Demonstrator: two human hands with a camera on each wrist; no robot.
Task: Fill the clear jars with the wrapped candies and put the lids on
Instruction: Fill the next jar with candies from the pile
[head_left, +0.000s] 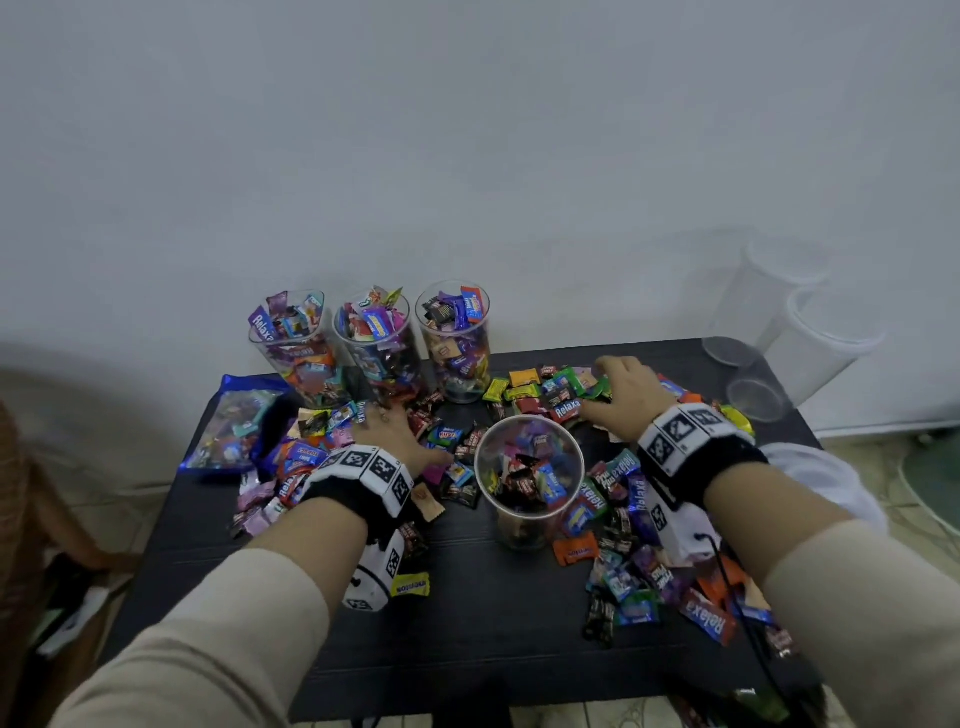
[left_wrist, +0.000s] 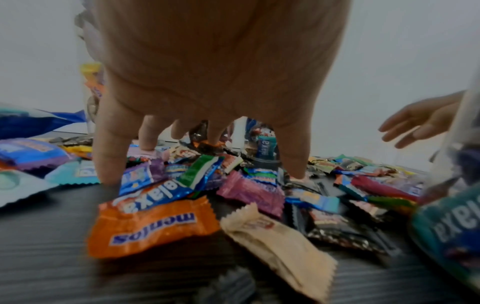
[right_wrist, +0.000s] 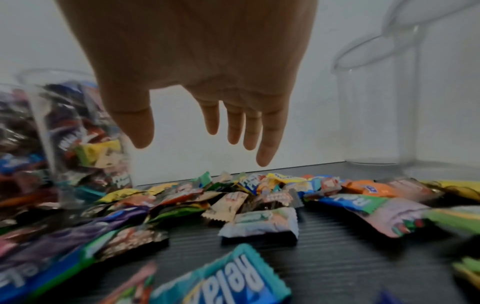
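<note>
Now my left hand (left_wrist: 223, 67), fingers spread, presses on candies (left_wrist: 197, 185) left of the half-full jar (head_left: 529, 480); my right hand (right_wrist: 197, 67), open and empty, hovers over candies far-right. Jar between both, left nearer.

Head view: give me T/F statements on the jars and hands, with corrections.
1. Three jars heaped with candy stand at the wall. True.
2. The near jar is lidded. False: it stands open, partly filled.
3. The right hand grips a candy. False: its fingers hang straight above the loose candies, holding nothing.
4. The left hand has fingertips down on the pile. True.
5. The jars at far right are empty. True.
</note>
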